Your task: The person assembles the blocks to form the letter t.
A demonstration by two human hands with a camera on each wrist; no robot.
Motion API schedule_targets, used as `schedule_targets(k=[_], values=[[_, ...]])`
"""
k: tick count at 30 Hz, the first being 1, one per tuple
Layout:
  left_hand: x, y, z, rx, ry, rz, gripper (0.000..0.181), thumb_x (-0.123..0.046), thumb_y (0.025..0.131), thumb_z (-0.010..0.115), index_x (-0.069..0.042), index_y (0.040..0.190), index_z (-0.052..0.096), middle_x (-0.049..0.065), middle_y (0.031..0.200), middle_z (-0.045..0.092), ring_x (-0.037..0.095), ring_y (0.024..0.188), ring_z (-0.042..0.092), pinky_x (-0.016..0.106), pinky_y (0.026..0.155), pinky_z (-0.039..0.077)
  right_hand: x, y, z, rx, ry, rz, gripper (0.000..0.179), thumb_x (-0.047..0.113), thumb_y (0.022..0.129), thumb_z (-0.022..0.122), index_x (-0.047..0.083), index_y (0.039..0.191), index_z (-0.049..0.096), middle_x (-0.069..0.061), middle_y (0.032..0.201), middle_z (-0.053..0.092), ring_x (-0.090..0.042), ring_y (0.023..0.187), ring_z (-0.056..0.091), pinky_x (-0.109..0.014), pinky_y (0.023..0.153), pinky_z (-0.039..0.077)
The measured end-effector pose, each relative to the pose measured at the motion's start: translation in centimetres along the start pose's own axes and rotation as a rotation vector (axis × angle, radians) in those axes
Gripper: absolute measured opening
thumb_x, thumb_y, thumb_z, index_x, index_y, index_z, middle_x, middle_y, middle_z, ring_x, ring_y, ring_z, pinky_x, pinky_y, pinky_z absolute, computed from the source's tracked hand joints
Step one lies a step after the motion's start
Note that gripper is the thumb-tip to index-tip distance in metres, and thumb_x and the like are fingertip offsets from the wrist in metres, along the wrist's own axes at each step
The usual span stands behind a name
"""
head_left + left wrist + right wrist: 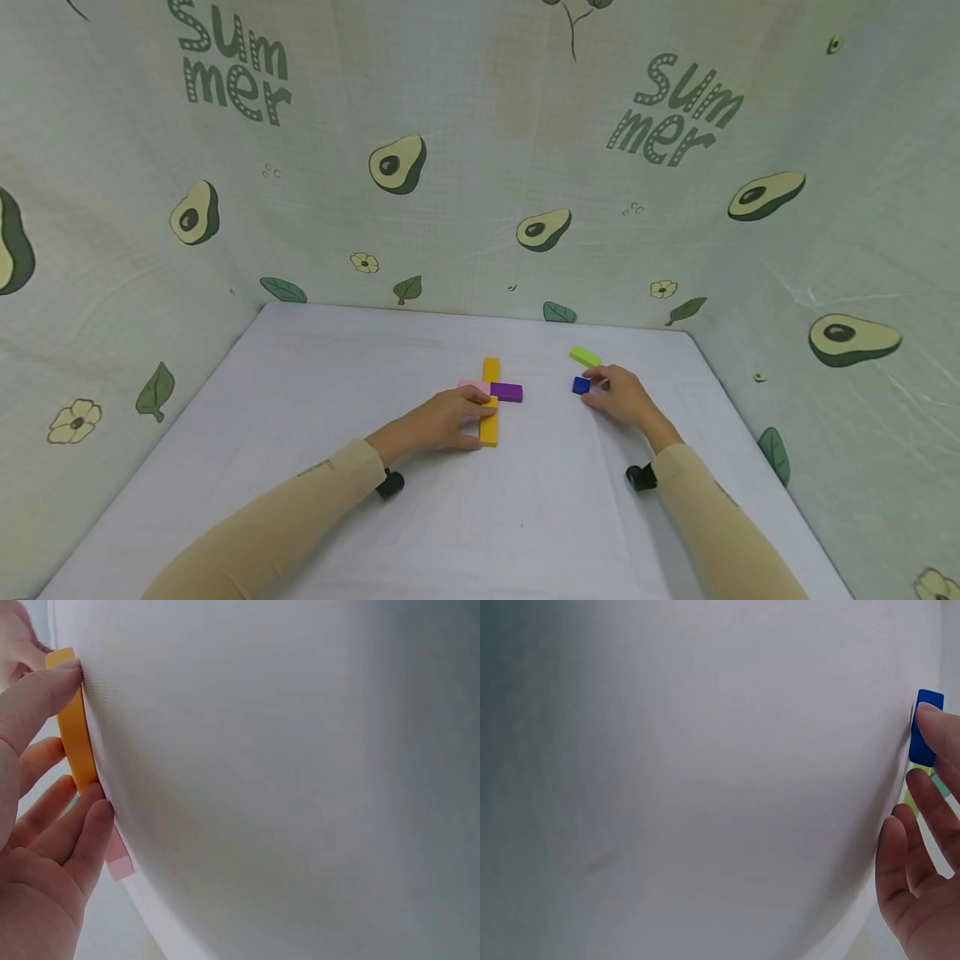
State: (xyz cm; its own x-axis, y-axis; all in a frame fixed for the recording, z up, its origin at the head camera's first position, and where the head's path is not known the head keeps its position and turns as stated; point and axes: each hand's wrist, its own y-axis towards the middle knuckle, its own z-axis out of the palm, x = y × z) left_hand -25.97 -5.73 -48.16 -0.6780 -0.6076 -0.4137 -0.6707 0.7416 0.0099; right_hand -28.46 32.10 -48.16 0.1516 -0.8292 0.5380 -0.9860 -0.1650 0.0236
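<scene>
My left hand point(442, 419) holds a flat orange block point(488, 429) lengthwise, thumb at its near end and fingers at the far end. In the left wrist view the same orange block point(75, 727) stands between thumb and fingers. Just beyond it lie a pink block point(468, 386), partly hidden by the fingers, a purple block point(507, 392) and a second orange block point(491, 369), set around one centre like a cross. Over on the right, my right hand point(621, 395) pinches a blue block point(581, 385); the thumb overlaps this blue block point(921, 746) in the right wrist view.
A lime-green block point(584, 357) lies on the white-covered table point(337, 358) just behind the right hand. Cloth point(465, 108) printed with avocados and leaves rises at the table's back and both sides. A dark wrist camera point(641, 477) hangs at the right cuff.
</scene>
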Motion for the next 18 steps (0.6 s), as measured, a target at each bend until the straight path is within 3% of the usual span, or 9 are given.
schedule_targets(k=[18], values=[[-0.20, 0.09, -0.16, 0.011, 0.007, -0.021, 0.064, -0.034, 0.094, 0.084, -0.016, 0.151, 0.061, 0.003, 0.154, 0.055, 0.023, 0.141, 0.052, 0.039, 0.121, 0.044, 0.21, 0.23, 0.07, -0.015, -0.004, -0.012, 0.037, 0.015, 0.096, 0.079, 0.001, 0.130, 0.072, -0.019, 0.120, 0.071, -0.036, 0.110, 0.063, -0.055, 0.099, 0.053]])
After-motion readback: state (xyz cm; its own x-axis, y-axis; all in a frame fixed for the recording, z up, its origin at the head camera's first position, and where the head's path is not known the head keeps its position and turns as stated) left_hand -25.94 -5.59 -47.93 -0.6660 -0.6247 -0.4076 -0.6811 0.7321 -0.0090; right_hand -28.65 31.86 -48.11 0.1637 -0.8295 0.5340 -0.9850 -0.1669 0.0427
